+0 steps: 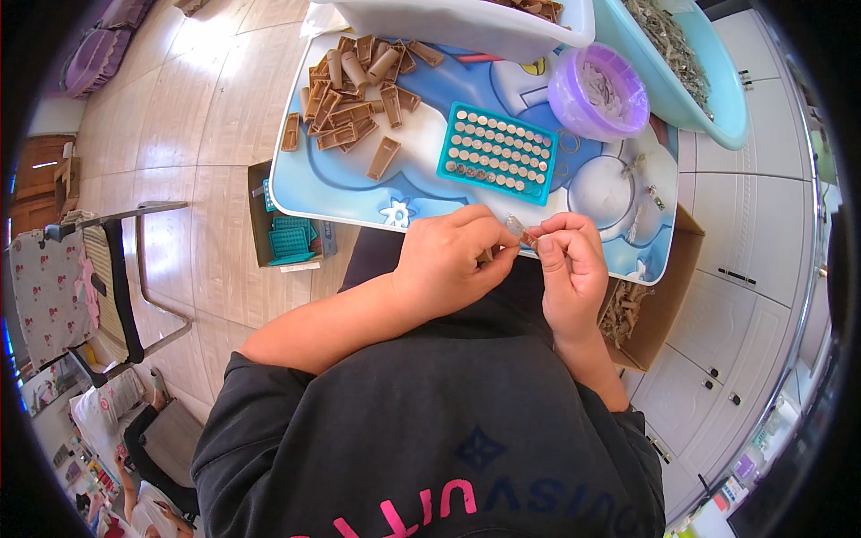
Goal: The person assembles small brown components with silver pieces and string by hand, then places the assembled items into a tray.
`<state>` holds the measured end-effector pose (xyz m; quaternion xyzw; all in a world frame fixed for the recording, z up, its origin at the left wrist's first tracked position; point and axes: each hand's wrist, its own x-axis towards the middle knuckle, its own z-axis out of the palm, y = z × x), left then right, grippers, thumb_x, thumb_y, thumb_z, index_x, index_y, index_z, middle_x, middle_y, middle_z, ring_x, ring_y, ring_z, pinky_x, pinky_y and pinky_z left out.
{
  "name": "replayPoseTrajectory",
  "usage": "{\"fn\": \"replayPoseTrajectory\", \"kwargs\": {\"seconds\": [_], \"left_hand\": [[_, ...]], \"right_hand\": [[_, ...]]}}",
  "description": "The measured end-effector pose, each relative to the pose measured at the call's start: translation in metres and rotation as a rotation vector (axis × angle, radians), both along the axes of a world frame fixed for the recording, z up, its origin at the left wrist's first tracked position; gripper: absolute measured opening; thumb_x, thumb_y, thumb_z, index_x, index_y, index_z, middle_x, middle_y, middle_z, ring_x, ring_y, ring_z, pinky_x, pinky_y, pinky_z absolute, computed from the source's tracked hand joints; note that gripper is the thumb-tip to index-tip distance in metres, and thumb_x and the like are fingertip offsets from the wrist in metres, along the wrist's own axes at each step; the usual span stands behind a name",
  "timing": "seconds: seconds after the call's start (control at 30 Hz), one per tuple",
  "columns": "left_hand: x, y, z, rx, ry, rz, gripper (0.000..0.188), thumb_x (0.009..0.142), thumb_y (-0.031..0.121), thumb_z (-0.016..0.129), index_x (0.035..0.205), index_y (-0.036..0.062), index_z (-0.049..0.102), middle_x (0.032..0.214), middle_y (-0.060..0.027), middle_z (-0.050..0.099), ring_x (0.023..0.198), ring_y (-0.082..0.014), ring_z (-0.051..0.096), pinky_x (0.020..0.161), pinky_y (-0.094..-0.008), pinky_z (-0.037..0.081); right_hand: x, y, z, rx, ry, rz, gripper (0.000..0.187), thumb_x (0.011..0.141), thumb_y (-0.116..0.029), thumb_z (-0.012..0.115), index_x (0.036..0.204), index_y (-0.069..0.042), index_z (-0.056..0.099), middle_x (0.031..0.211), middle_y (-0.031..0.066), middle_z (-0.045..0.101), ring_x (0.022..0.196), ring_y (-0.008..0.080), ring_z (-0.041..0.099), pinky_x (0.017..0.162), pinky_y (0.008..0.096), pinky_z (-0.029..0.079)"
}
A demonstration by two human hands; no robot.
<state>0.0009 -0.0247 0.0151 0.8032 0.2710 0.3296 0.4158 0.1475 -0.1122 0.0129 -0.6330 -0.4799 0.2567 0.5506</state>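
Both hands meet at the near edge of a small blue and white table [359,188]. My left hand [453,255] is closed around a small brown piece, mostly hidden in the fingers. My right hand [569,264] pinches a small clear and metal part [520,230] at its fingertips, touching the left hand's piece. Just beyond the hands lies a teal tray [498,152] filled with rows of small round silver cells. A pile of brown plastic housings [354,90] lies at the table's far left.
A purple bowl [599,92] with small metal parts, a white tub [466,22] and a light blue tub [700,67] stand at the table's far side. A cardboard box [650,314] sits at my right, another box with teal trays [287,238] on the floor left.
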Motion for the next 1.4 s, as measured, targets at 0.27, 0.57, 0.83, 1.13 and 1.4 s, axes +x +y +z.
{"fn": "replayPoseTrajectory", "kwargs": {"seconds": [0.27, 0.57, 0.83, 1.13, 1.4], "left_hand": [[-0.0005, -0.0017, -0.0054, -0.297, -0.067, -0.005, 0.009, 0.071, 0.001, 0.069, 0.075, 0.0026, 0.061, 0.068, -0.0051, 0.053, 0.051, -0.0105, 0.047, 0.048, -0.024, 0.036], [0.0001, 0.001, -0.0046, -0.368, -0.014, 0.032, 0.008, 0.073, 0.001, 0.066, 0.075, 0.0019, 0.058, 0.071, -0.0053, 0.053, 0.056, -0.0113, 0.047, 0.051, -0.0245, 0.037], [0.002, -0.0026, -0.0063, -0.341, 0.021, -0.031, 0.015, 0.071, 0.004, 0.07, 0.08, 0.0032, 0.059, 0.073, -0.007, 0.056, 0.064, -0.0162, 0.055, 0.057, -0.027, 0.043], [0.0051, -0.0059, 0.0009, -0.138, 0.059, 0.059, 0.017, 0.068, 0.002, 0.071, 0.078, 0.005, 0.058, 0.069, -0.0074, 0.052, 0.058, -0.0206, 0.054, 0.053, -0.0283, 0.043], [0.0031, -0.001, -0.0045, -0.378, 0.003, 0.06, 0.013, 0.071, 0.002, 0.068, 0.08, 0.0044, 0.059, 0.067, -0.0043, 0.052, 0.055, -0.0128, 0.05, 0.051, -0.0243, 0.04]], "right_hand": [[0.0019, 0.0, -0.0013, -0.047, 0.051, 0.02, 0.013, 0.085, -0.004, 0.06, 0.074, 0.001, 0.054, 0.091, 0.0097, 0.054, 0.078, 0.015, 0.053, 0.069, 0.0251, 0.044], [0.0061, -0.0002, 0.0002, -0.149, 0.274, 0.102, 0.013, 0.084, 0.001, 0.058, 0.073, 0.002, 0.052, 0.094, 0.0078, 0.051, 0.076, 0.0087, 0.05, 0.066, 0.0208, 0.044], [0.0073, -0.0008, 0.0019, -0.143, 0.393, 0.101, 0.014, 0.086, -0.002, 0.057, 0.073, 0.001, 0.053, 0.096, 0.0084, 0.05, 0.077, 0.0081, 0.049, 0.066, 0.0202, 0.043], [0.0053, -0.0005, -0.0044, -0.103, 0.206, 0.075, 0.014, 0.084, -0.003, 0.06, 0.073, 0.0, 0.052, 0.093, 0.0062, 0.052, 0.07, 0.0065, 0.048, 0.061, 0.0193, 0.042], [0.0067, 0.0002, 0.0008, -0.096, 0.022, 0.055, 0.014, 0.081, -0.001, 0.062, 0.071, 0.0, 0.052, 0.09, 0.0077, 0.055, 0.073, 0.0115, 0.053, 0.065, 0.023, 0.046]]}}
